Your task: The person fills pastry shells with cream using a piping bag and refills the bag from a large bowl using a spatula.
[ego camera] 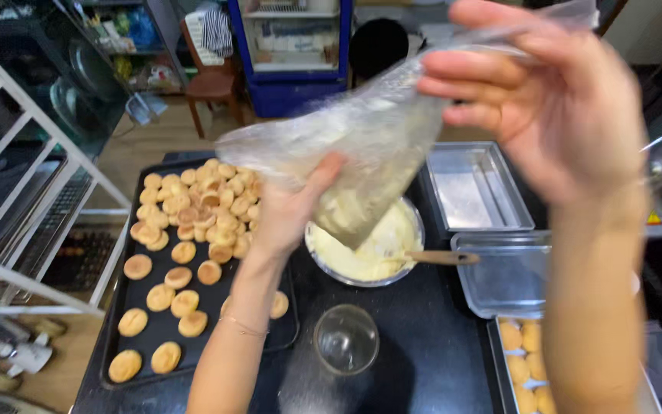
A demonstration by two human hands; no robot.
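Overhead, both hands hold a clear piping bag (354, 146) partly filled with pale cream, slung diagonally above the black worktop (423, 360). Right hand (553, 107) raised high, fingers curled shut around the bag's twisted top. Left hand (289, 211) lower, fingers and thumb pressed against the bag's underside, gripping its belly. Bag tip hangs just over a metal bowl (365, 249) of the same cream.

Open room: bare worktop in front of the bowl, broken only by a small empty glass bowl (346, 339). Left edge of the worktop taken by a dark baking tray (116, 360); white shelving frame (32, 176) just beyond it.

Signs: small yellow warning sticker (654, 218) on a machine at far right. Blue-framed display fridge (291, 50) at the back, wooden chair (212, 77) beside it.

Around: round golden pastry shells (193, 207) heaped at the tray's far end, loose rows nearer. Wooden-handled spatula (438, 257) rests in the bowl, handle pointing right. Two empty steel pans (476, 188) right of the bowl; a third tray (522, 360) with more shells at lower right, partly behind the right forearm.
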